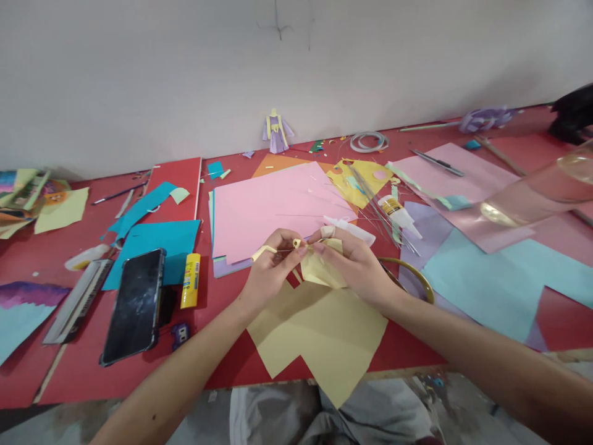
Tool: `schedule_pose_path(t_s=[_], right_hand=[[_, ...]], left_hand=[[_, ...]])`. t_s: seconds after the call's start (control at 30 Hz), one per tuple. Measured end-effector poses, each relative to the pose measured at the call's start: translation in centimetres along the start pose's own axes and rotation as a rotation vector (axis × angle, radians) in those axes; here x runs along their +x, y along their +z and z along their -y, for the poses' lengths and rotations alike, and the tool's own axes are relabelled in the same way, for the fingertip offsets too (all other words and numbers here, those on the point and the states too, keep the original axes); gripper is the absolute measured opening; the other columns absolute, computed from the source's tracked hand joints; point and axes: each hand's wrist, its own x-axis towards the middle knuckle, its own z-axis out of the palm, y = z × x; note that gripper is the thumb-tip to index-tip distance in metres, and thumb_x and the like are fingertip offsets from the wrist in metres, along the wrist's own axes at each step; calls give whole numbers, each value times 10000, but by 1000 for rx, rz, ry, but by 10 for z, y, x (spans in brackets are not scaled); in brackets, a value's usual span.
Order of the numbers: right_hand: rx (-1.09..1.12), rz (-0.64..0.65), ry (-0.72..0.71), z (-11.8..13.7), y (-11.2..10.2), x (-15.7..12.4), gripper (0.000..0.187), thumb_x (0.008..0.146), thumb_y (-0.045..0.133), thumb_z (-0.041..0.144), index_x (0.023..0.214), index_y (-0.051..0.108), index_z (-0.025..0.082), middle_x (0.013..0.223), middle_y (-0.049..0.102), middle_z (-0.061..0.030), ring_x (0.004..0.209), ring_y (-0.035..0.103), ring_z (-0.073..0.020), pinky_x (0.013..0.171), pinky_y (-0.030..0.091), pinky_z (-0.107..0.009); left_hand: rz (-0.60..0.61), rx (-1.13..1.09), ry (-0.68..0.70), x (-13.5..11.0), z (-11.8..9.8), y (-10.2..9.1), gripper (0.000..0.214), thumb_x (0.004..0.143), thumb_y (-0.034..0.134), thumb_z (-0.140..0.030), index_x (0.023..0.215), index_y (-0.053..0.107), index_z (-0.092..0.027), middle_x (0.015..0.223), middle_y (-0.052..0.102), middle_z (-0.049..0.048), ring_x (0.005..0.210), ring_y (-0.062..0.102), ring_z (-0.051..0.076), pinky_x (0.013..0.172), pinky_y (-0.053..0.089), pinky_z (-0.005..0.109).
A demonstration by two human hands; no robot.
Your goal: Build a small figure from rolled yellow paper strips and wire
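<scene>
Over the near middle of the red table, my two hands meet at the fingertips. My left hand (274, 261) pinches a thin wire with a small rolled yellow paper strip (263, 252) on it. My right hand (354, 259) is closed, its thumb and forefinger at the same spot, gripping a creased pale yellow paper piece (324, 264) that hangs below the fingers. Exactly how the wire and paper join is hidden by the fingertips. Under my hands lies a large cut sheet of yellow paper (319, 334). A stack of pink paper (273, 204) is just beyond.
At left lie a phone (134, 306), a yellow glue stick (190, 281) and a box cutter blade pack (78, 303). To the right are a glue bottle (399, 213), loose wires (370, 191), a tape roll (426, 284) and a clear cup (546, 185). A paper doll (277, 133) leans by the wall.
</scene>
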Motion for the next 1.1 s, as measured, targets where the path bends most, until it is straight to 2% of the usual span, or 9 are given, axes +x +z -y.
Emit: schedule_pose_path(t_s=[0.33, 0.57, 0.7, 0.93, 1.1], right_hand=[[119, -9, 28, -4, -1, -1, 186, 903, 592, 369, 921, 580, 184, 744, 555, 20, 615, 495, -99, 551, 378, -224], [25, 7, 6, -3, -3, 0, 199, 926, 553, 374, 886, 581, 181, 704, 496, 29, 583, 430, -88, 510, 325, -216], [3, 9, -12, -2, -2, 0, 180, 926, 559, 363, 911, 589, 186, 728, 511, 27, 599, 442, -90, 527, 340, -215], [-31, -2, -63, -3, -1, 0, 206, 929, 554, 375, 922, 634, 184, 807, 579, -6, 693, 516, -119, 620, 413, -238], [-21, -17, -44, -3, -1, 0, 207, 930, 558, 380, 954, 655, 199, 794, 596, 2, 661, 517, -109, 582, 408, -224]], left_hand=[[-21, -5, 32, 1, -2, -1, 138, 892, 625, -328, 871, 594, -195, 790, 589, -6, 699, 546, 106, 619, 440, 202], [-15, 2, 30, 1, -1, -1, 145, 890, 625, -339, 886, 587, -199, 796, 581, -6, 683, 522, 103, 601, 423, 201], [6, -11, -8, 1, -1, -1, 163, 878, 641, -360, 918, 585, -212, 787, 567, -16, 678, 522, 100, 587, 416, 194], [14, -71, -18, 2, -2, 0, 182, 887, 629, -360, 848, 568, -193, 768, 551, -15, 661, 516, 98, 595, 428, 203], [12, -144, -4, 1, -1, 0, 148, 888, 637, -318, 844, 568, -196, 767, 573, -16, 693, 538, 95, 629, 439, 194]])
